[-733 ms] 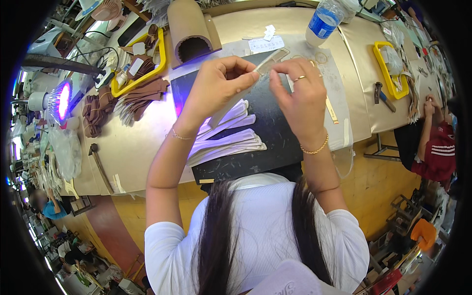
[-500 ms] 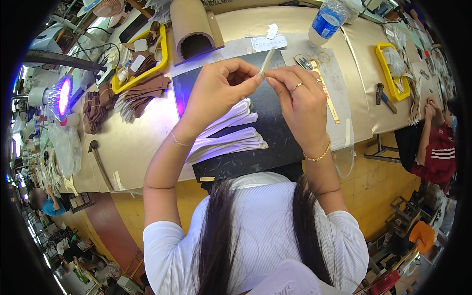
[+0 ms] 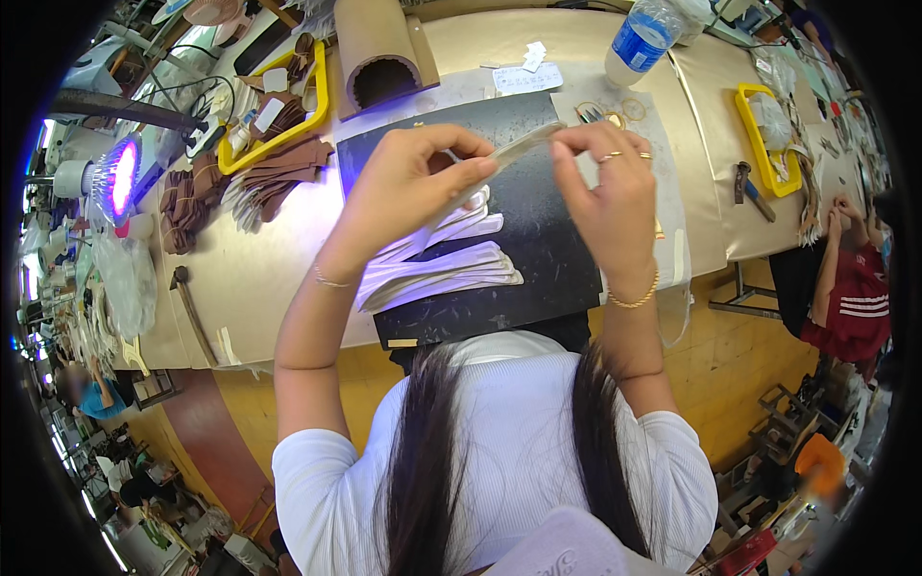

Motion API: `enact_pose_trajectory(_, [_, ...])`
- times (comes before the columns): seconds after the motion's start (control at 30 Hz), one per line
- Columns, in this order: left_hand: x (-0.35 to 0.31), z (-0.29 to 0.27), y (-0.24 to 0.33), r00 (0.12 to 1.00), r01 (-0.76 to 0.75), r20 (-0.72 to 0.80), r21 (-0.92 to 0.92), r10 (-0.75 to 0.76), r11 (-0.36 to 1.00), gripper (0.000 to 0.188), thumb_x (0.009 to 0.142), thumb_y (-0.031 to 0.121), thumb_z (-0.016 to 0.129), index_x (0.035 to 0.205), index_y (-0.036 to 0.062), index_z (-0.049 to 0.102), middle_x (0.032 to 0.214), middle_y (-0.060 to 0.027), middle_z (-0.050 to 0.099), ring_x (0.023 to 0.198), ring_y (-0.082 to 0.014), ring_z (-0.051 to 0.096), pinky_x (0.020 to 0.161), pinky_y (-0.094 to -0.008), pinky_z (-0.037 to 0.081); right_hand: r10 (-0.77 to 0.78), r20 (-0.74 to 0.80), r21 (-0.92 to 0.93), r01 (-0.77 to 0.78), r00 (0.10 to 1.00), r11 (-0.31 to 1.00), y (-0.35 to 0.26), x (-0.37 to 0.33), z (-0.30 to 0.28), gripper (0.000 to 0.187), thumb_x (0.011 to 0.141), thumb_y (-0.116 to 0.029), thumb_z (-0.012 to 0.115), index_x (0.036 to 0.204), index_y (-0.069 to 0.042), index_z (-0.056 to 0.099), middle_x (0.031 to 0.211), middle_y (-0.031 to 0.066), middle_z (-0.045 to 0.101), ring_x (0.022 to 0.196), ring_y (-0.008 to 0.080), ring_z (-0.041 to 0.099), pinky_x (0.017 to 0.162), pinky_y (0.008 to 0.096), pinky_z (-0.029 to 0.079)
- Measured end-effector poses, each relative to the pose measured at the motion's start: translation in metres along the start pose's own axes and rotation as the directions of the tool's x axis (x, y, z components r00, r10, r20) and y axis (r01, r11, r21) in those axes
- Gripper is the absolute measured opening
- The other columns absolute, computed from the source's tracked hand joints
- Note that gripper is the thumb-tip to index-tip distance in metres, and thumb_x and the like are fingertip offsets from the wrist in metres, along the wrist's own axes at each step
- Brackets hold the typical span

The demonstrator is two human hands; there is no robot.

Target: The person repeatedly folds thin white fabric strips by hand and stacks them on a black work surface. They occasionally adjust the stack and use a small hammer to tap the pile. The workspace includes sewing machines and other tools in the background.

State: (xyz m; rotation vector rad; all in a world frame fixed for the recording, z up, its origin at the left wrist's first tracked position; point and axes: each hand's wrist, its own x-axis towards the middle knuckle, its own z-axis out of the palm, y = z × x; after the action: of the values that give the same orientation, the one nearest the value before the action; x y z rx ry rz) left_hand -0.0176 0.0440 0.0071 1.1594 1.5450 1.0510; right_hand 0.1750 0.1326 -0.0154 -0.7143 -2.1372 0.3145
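My left hand and my right hand are raised above a black cutting mat. Between them they pinch a narrow pale strip, each hand on one end. Under my left hand a fanned stack of white strips lies on the mat. A gold ring and a gold bracelet are on my right hand.
Brown leather pieces lie beside a yellow tray. A cardboard tube, a water bottle, a second yellow tray, a purple lamp and a hammer stand around. A person in red works at right.
Both hands have drawn closer together and taken the strip by its ends, holding it up over the mat.
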Motion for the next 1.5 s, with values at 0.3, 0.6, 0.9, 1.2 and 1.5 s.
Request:
enact_pose_trajectory(0.3, [-0.03,-0.027,-0.062,0.948,0.302,0.101,0.008,-0.301,0.953,0.02,0.089,0.014,0.07,0.102,-0.0012,0.071,0.077,-0.0001,0.064,0.064,-0.0049,0.053,0.056,-0.0221,0.044,0.505,0.185,0.062,-0.523,0.843,0.85,0.056,-0.055,-0.078,0.012,0.088,-0.009,0.068,0.089,0.003,0.065,0.083,0.0085,0.067,0.076,0.0156,0.062,0.072,0.0281,0.047])
enact_pose_trajectory(0.6, [-0.047,-0.017,-0.082,0.92,0.377,0.111,0.019,-0.376,0.926,0.019,0.089,0.014,0.07,0.101,-0.0002,0.072,0.078,0.0013,0.064,0.066,-0.006,0.052,0.06,-0.0229,0.044,0.844,0.422,-0.555,-0.641,0.331,0.53,0.125,-0.173,-0.167,0.021,0.086,-0.015,0.064,0.08,0.005,0.065,0.068,0.0139,0.067,0.061,0.0223,0.064,0.061,0.0332,0.049])
enact_pose_trajectory(0.9, [-0.059,0.011,-0.088,0.992,0.027,0.094,0.506,-0.087,0.862,0.016,0.086,0.014,0.069,0.094,0.0008,0.072,0.085,-0.0125,0.066,0.077,-0.0267,0.063,0.071,-0.0366,0.049,0.916,0.144,-0.7,-0.616,0.374,0.361,0.18,-0.271,-0.145,0.03,0.082,-0.026,0.074,0.078,0.002,0.065,0.08,0.0188,0.071,0.079,0.0294,0.071,0.068,0.0382,0.053])
enact_pose_trajectory(1.2, [-0.074,0.02,-0.095,0.995,-0.095,0.038,0.674,0.094,0.732,0.021,0.085,0.021,0.071,0.097,0.0034,0.071,0.092,-0.0131,0.064,0.092,-0.0331,0.06,0.084,-0.0424,0.047,0.845,0.205,-0.469,-0.708,0.494,0.528,0.108,-0.139,-0.204,0.031,0.089,-0.018,0.07,0.11,0.005,0.064,0.089,0.0123,0.068,0.077,0.0211,0.065,0.073,0.0305,0.051])
enact_pose_trajectory(1.5, [-0.088,0.026,-0.09,0.997,-0.079,0.059,0.715,0.053,0.695,0.05,0.072,0.024,0.082,0.113,0.0023,0.064,0.107,-0.0173,0.059,0.104,-0.0369,0.056,0.09,-0.0442,0.046,-0.494,-0.276,0.599,0.55,0.824,0.582,-0.114,-0.005,-0.212,0.019,0.092,-0.015,0.064,0.106,-0.003,0.065,0.101,0.0054,0.065,0.081,0.0187,0.062,0.073,0.0286,0.05])
